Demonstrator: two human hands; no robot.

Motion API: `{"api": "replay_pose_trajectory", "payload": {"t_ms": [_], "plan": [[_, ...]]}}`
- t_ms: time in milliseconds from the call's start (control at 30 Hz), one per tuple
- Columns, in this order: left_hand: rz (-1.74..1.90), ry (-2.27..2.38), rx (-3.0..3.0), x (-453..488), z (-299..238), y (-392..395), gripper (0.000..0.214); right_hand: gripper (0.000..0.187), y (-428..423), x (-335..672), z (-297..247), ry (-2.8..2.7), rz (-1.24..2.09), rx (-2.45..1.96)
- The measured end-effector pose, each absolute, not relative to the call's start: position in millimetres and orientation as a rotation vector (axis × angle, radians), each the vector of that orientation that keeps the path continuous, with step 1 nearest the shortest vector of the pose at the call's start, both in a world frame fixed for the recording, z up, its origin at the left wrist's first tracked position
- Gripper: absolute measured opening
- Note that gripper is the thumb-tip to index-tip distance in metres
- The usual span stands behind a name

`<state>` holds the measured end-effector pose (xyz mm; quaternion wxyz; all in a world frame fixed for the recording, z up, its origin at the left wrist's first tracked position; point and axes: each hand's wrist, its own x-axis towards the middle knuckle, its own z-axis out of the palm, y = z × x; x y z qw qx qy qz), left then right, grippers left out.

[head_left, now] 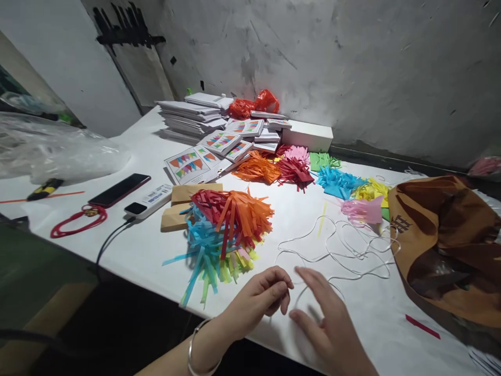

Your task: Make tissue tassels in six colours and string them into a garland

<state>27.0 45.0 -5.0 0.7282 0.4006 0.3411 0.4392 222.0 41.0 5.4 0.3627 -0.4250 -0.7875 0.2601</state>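
Note:
My left hand point(262, 295), with a silver bangle on its wrist, is closed near the front edge of the white table. Its fingertips appear to pinch a thin white string point(329, 254), which lies in loose loops on the table; the grip itself is partly hidden. Close beside it my right hand point(329, 318) is open, thumb and fingers apart, with a strand of the string running behind its fingers. Left of both hands lies a pile of paper tassels: red and orange ones point(245, 211) on top, blue point(207, 240) and yellow-green point(230, 269) ones below.
More tassels, orange point(258, 168), blue point(340, 181) and pink point(362, 210), lie farther back. Printed packets point(190, 166) and a white box point(309, 136) stand near the wall. A brown bag point(426, 209) is at right; a phone point(119, 189) and power bank point(151, 201) lie left.

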Motion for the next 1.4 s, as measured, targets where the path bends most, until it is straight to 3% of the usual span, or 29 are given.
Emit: {"api": "replay_pose_trajectory", "payload": {"t_ms": [100, 300, 800, 1133, 1400], "plan": [[0.996, 0.765, 0.85, 34.3, -4.7, 39.2, 0.036, 0.022, 36.7, 203.1, 3.4, -1.95, 0.829, -1.068], [0.933, 0.622, 0.755, 31.0, -4.3, 33.7, 0.034, 0.018, 36.5, 209.8, 0.1, -1.897, 0.802, -1.053], [0.947, 0.618, 0.864, 27.7, -13.3, 29.4, 0.038, 0.022, 32.5, 215.9, 3.4, -1.779, 0.73, -1.17], [1.004, 0.868, 1.19, 26.3, -10.9, 23.1, 0.03, 0.02, 11.4, 215.5, 3.5, -1.668, 0.752, -1.186], [1.077, 0.599, 1.037, 28.2, -13.8, 16.2, 0.023, 0.028, 18.1, 221.5, -9.2, -1.636, 0.867, -1.232]]}}
